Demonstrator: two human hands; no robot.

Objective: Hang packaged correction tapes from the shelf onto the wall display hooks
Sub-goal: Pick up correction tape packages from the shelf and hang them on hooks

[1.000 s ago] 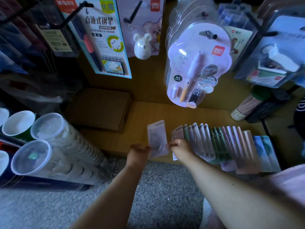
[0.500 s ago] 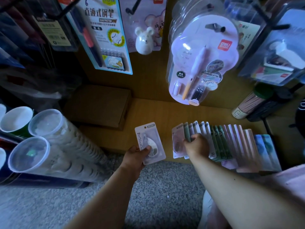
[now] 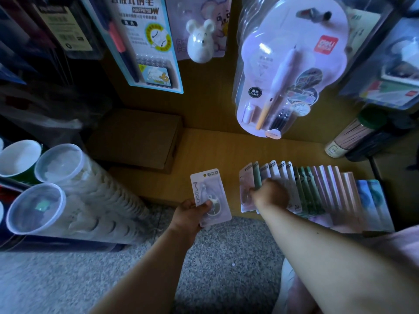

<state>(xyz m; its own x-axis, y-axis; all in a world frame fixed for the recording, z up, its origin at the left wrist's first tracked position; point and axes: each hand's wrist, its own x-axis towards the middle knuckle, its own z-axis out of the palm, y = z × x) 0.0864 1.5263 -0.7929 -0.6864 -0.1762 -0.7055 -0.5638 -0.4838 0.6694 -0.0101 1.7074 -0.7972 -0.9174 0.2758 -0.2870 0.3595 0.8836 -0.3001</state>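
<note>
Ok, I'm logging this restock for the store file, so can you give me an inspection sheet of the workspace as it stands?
Surface: wooden shelf, low, at the floor's edge.
Job's things: one pack in the left hand; a row of packs fanned on the shelf, pink, green, pale and blue.
Clutter: cardboard box at the shelf's left; tube lying at its right.
Grippers: left hand grips the single pack; right hand is curled on the row's left end.
Cables: nothing seen.
Surroundings: pen packs and a mouse figure hang above; stacked cups lie left; speckled floor below.
</note>
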